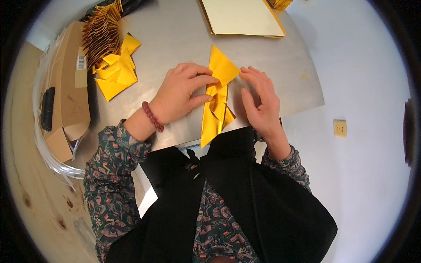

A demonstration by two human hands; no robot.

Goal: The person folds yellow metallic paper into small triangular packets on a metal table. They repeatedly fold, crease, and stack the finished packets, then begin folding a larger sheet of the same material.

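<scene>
A folded piece of shiny gold paper (215, 109) lies near the table's front edge, with pointed ends at top and bottom and creased flaps in its middle. My left hand (186, 90), with a dark red bead bracelet (152, 116) at its wrist, grips the paper's left side between curled fingers and thumb. On the other side, my right hand (262, 98) is open, thumb apart from the fingers. Its fingertips are at the paper's right corner; whether they touch it I cannot tell.
Several folded gold pieces (115, 76) lie at the left, beside a fanned stack of gold folds (101, 33). A cardboard box (70, 96) with a black object (47, 108) stands further left. Cream-backed sheets (243, 17) rest at the far side of the metal table (171, 26).
</scene>
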